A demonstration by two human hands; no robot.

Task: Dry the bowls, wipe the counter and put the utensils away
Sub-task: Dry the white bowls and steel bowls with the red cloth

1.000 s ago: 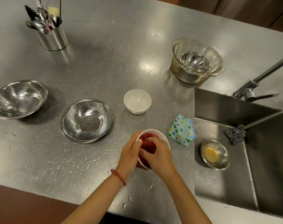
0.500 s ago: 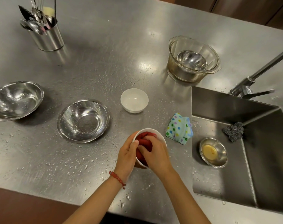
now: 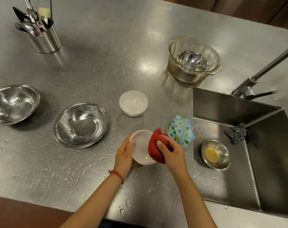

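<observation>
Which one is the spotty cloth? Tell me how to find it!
Find the sink on the right. On the wet counter just beside its left edge lies the spotty cloth, crumpled up. It is pale blue-green with coloured dots, while the red cloth next to it is plain and gripped by the right hand.

A red cloth (image 3: 156, 145) is seen against a white bowl (image 3: 142, 148); a second white bowl (image 3: 133, 103) is matched to it. A pale blue cloth (image 3: 181, 130) is dotted in many colours. A red bracelet (image 3: 116, 175) is worn. Yellow soap (image 3: 211, 154) is held in a silver dish (image 3: 224, 159). The counter (image 3: 98, 63) is grey steel.
</observation>
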